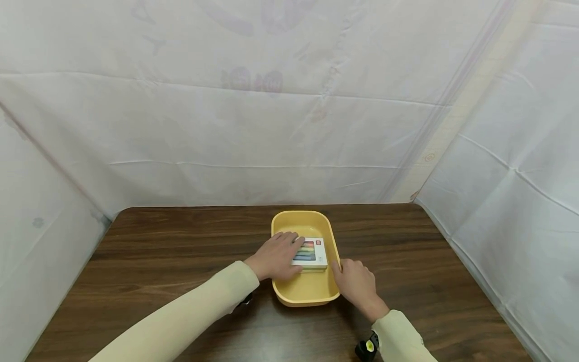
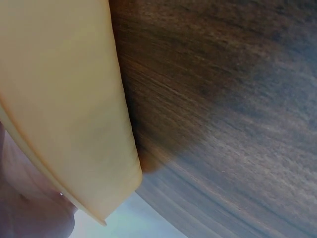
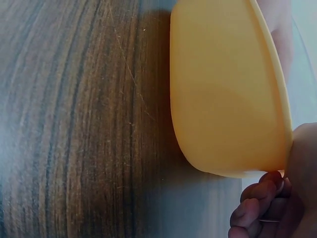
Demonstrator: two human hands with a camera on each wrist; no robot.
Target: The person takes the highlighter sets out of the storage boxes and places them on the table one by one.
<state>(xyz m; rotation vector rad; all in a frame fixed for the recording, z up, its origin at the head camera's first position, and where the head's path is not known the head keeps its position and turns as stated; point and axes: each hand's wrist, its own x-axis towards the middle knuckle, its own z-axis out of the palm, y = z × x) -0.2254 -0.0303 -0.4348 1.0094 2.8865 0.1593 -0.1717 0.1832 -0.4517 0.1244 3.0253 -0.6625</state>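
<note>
A yellow plastic bin [image 1: 302, 290] stands on the table in the head view. Inside it is a small white box [image 1: 320, 254] with a picture of coloured sticks, possibly crayons or pens, and a red mark at its corner. My left hand [image 1: 277, 257] reaches over the bin's left rim and holds the box, thumb on the near side and fingers toward the far side. With my right hand [image 1: 356, 281] I grip the bin's right rim, thumb at the inside. The right wrist view shows curled fingers [image 3: 260, 201] by the rim outside. The left fingertips are partly hidden.
The dark wood-grain table [image 1: 181, 236] extends on both sides of the bin. White sheeting [image 1: 271, 125] hangs behind the table and along its left and right sides. A black device with a yellow-green spot [image 1: 370, 346] sits at the right wrist.
</note>
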